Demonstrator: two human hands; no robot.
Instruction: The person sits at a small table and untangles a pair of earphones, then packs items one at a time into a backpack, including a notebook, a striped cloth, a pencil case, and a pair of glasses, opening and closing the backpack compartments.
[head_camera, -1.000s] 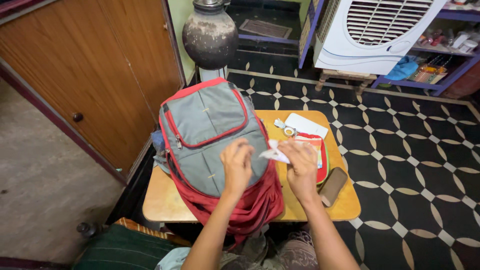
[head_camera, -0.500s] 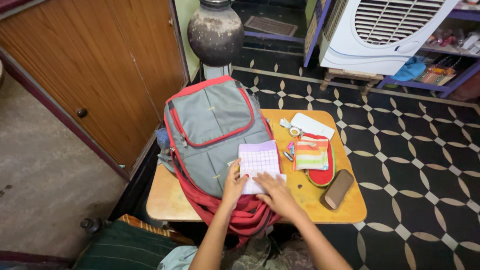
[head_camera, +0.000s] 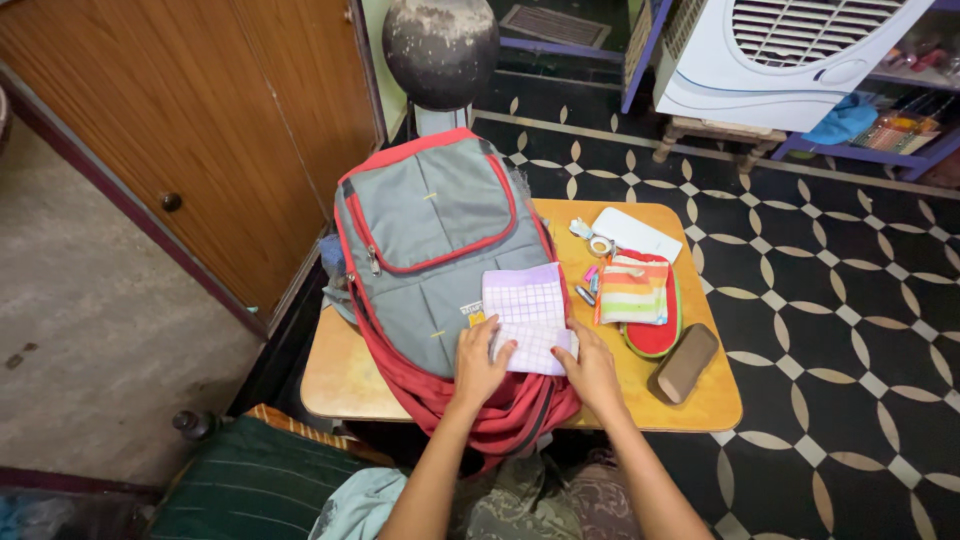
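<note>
A grey and red backpack lies flat on a small wooden table. On its front lies a white cloth with a purple check, partly folded. My left hand grips the cloth's near left edge. At the near right corner my right hand pinches the folded edge. Both hands rest on the backpack's lower part, close together.
Right of the backpack lie a striped folded cloth on a red pouch, a brown case, a white flat box, a tape roll and small pens. A clay pot, a wooden door and an air cooler stand around.
A second ago both hands held a crumpled cloth in the air. It was then spread flat on the backpack, and now its near edge is folded up under both hands.
</note>
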